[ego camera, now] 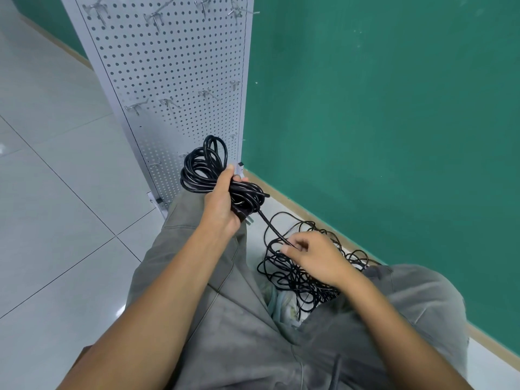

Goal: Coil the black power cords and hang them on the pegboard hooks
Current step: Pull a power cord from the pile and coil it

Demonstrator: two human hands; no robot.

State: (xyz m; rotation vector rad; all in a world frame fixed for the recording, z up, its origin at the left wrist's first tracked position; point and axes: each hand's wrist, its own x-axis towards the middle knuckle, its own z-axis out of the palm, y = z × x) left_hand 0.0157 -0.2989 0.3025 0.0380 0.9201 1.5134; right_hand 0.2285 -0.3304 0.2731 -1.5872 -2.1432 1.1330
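- We were midway through the coiling step: our left hand (222, 205) was wrapped round a half-made coil of black power cord (206, 167), fingers curled tight about the gathered loops, with the plug (244, 216) and its metal prongs sticking out just under the palm.
- The coil's loops stood up in front of the lower part of the white pegboard (171, 80); we could not tell whether they touched it.
- From that bundle a single run of cord led down and right to our right hand (315, 256), whose thumb and fingertips were pinching the strand, the other fingers loosely bent.
- Below that hand lay the loose tangle of cord (292, 277), heaped on the tiled floor (56, 220) between our knees and close to the baseboard of the green wall (394, 108).
- The metal hooks (135, 106) on the pegboard looked bare, so in our judgement nothing had been hung yet.
- We judged that the next move called for drawing a fresh length out of the tangle with the right hand and laying it as another loop into the left, keeping the loops even in size.
- The tangle looked knotted over itself, so we reckoned the pull needed to be slow, freeing any crossing strand before it tightened.
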